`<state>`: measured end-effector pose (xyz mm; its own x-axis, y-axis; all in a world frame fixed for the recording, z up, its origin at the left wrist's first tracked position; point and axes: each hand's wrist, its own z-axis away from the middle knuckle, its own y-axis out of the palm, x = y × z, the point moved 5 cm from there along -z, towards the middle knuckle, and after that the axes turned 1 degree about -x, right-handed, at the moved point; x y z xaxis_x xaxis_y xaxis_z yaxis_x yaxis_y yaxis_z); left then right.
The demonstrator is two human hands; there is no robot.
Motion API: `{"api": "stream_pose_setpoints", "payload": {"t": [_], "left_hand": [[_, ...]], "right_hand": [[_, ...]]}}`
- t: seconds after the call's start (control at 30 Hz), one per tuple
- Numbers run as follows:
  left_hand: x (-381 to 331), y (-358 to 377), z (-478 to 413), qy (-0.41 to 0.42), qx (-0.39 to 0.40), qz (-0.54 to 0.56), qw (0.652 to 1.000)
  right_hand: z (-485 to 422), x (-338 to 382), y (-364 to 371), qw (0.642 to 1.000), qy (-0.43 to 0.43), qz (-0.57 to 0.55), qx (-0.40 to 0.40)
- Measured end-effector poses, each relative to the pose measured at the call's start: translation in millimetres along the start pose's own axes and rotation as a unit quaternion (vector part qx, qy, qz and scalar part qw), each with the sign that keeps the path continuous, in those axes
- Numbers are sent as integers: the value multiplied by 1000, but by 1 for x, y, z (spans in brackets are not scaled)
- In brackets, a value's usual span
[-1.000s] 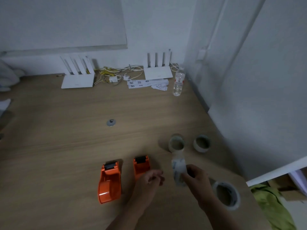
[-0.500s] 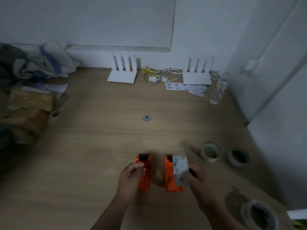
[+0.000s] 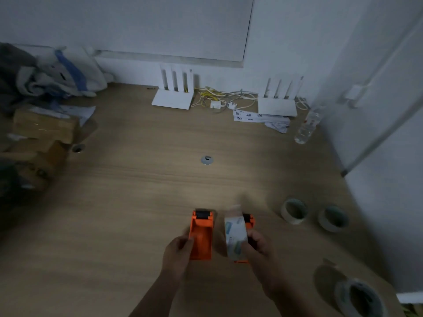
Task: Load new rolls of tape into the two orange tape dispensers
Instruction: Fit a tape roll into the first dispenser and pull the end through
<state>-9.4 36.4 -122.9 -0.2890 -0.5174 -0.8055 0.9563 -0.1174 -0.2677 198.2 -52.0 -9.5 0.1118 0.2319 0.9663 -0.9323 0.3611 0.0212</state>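
Two hands work at a pair of orange tape dispensers on a wooden table.

The left hand (image 3: 177,250) grips the near end of the left dispenser (image 3: 202,234); the right hand (image 3: 257,245) pinches a clear tape roll (image 3: 235,236) upright just in front of the right dispenser (image 3: 248,221). Two spare rolls (image 3: 294,211) sit to the right, a larger roll (image 3: 359,298) at the table (image 3: 137,202) edge.

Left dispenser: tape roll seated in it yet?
No. The left dispenser shows a bare orange cradle under the left hand, while the right hand holds the tape roll beside it.
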Motion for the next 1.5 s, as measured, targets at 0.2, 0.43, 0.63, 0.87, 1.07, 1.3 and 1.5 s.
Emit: {"api": "stream_pose_setpoints", "payload": {"t": [0.2, 0.43, 0.63, 0.87, 1.07, 1.3, 1.5], "left_hand": [[-7, 8, -3, 24, 20, -18, 999], [5, 11, -9, 60, 18, 4, 998], [-30, 8, 29, 46, 25, 112, 992], [-83, 3, 54, 51, 48, 189, 980], [-104, 2, 62, 79, 74, 214, 971], [-98, 6, 68, 92, 85, 188, 974], [-92, 16, 75, 99, 114, 167, 974]], "right_hand": [[2, 4, 15, 1000, -14, 14, 21], [2, 7, 29, 999, 2, 47, 27], [0, 4, 38, 998, 4, 66, 14], [6, 3, 35, 999, -2, 36, -22], [12, 7, 29, 999, 6, 16, -35], [11, 20, 29, 999, -15, -20, -39], [13, 28, 36, 998, -48, 13, -32]]}}
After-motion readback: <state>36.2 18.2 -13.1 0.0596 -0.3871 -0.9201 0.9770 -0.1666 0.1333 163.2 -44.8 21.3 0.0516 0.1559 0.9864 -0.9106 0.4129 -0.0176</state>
